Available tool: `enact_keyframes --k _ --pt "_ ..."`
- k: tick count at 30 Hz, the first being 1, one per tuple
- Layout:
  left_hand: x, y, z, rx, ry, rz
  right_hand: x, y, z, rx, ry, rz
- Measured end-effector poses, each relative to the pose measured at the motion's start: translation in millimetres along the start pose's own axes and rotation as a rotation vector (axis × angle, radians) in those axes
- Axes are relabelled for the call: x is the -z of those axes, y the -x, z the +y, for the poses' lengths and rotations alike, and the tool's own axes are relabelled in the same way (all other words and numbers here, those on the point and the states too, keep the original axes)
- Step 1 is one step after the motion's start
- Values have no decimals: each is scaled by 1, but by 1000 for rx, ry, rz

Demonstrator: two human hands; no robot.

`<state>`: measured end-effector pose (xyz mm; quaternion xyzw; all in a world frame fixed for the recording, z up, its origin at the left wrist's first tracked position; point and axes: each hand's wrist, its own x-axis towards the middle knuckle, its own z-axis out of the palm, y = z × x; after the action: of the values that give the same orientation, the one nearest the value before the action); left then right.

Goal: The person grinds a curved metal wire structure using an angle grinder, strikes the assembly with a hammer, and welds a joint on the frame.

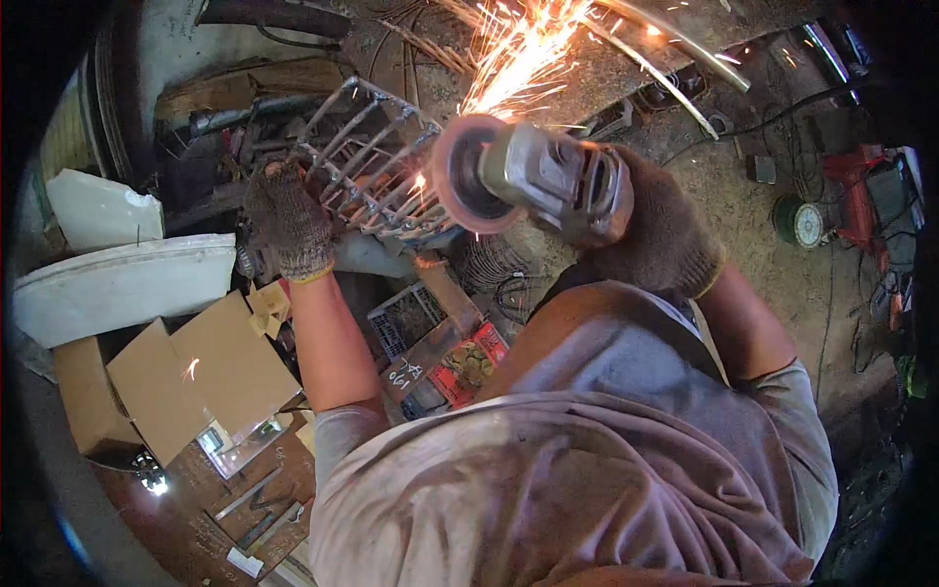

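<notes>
My left hand, in a brown knit glove, grips the near edge of a metal rod frame with several welded bars. My right hand, also gloved, holds a grey angle grinder. Its spinning disc touches the right side of the frame. Orange sparks fly up and away from the contact point.
Cardboard pieces and white curved panels lie at the left. Printed boxes and a rusty bar sit below the frame. Long metal rods lie at the top. Cables, a green spool and a red machine are on the right.
</notes>
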<state>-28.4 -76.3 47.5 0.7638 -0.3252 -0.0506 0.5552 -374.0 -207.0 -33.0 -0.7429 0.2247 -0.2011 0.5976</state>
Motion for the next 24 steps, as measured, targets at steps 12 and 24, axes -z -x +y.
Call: enact_keyframes --k 12,24 --pt "19 -6 -3 -205 -767 -85 -6 -8 19 -74 -234 -134" --pt "73 -22 -49 -670 -1038 -109 -17 -9 26 81 -162 -95"
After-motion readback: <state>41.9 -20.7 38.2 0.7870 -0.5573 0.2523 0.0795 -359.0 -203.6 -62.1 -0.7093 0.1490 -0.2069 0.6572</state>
